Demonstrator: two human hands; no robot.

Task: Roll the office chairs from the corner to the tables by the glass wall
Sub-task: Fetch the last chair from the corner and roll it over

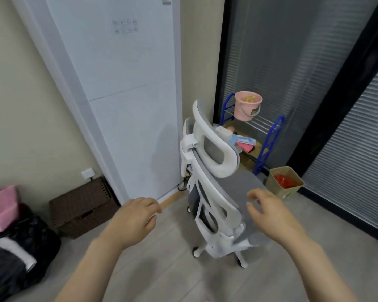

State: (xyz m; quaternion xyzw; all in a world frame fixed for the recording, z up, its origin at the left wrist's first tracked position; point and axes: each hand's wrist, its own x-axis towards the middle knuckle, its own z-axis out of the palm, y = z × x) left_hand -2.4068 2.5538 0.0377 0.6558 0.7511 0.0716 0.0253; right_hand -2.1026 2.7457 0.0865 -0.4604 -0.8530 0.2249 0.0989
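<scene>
Reaching forward, your left hand (pixel 135 216) and right hand (pixel 268 211) hover with fingers spread apart, empty, either side of the white-framed grey mesh office chair (pixel 212 182), which stands in the corner beside the tall white cabinet (pixel 122 83), its back toward you.

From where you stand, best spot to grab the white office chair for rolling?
Grip the white backrest frame on both edges, coming from behind: the office chair has its back turned to you, and the open left hand and right hand already flank it. The headrest looks hinged, probably less firm.
</scene>
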